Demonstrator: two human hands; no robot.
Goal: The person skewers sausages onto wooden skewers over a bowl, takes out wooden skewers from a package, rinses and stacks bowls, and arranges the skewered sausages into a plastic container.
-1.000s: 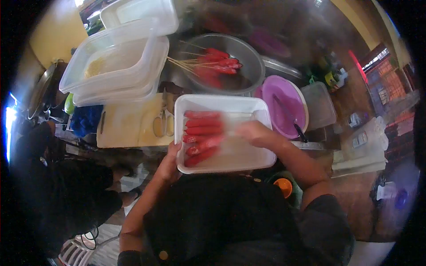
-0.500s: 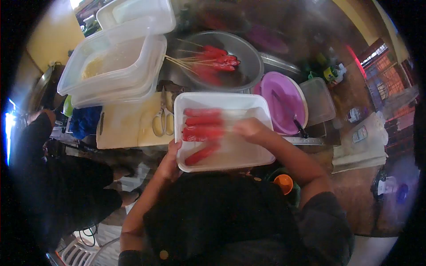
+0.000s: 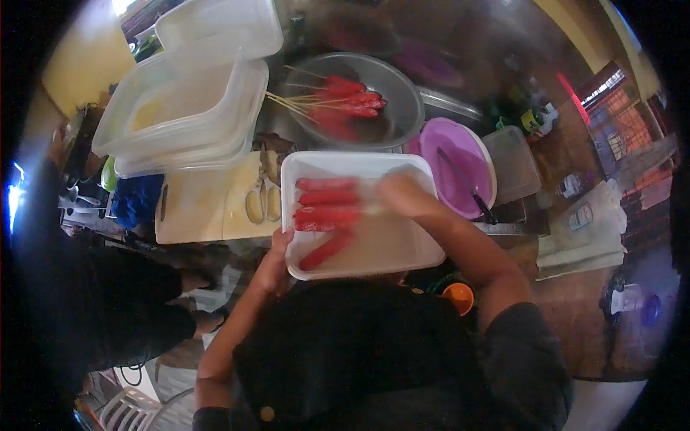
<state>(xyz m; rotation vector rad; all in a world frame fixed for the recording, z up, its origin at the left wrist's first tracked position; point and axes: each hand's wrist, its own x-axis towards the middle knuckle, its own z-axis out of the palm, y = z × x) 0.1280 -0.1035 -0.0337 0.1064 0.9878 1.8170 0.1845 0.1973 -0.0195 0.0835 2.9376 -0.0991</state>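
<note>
A white plastic tray point(image 3: 424, 248) is in front of me at the counter's edge. My left hand point(image 3: 275, 264) grips its near left side, thumb over the rim. Inside the tray lie several red sausages point(image 3: 327, 195), most side by side, with one point(image 3: 325, 248) slanted nearest me. Pale sticks seem to extend from their right ends, but blur hides the detail. Over the tray's right half is my right hand point(image 3: 402, 194), its fingers smeared by motion and close to those right ends. Beyond the tray, a metal basin point(image 3: 404, 108) holds more red skewered sausages point(image 3: 348, 97), their sticks pointing left.
Stacked clear containers point(image 3: 194, 154) stand at the back left, behind a cutting board point(image 3: 194, 212) with scissors point(image 3: 263, 197). A purple basin point(image 3: 456, 161) with a dark-handled utensil adjoins the tray's right. An orange cup point(image 3: 458, 298) is below. Another person point(image 3: 108, 302) stands at left.
My right hand has shifted slightly away from me and stays over the tray. The other person's arm at left has moved further back. My left hand keeps its hold on the tray.
</note>
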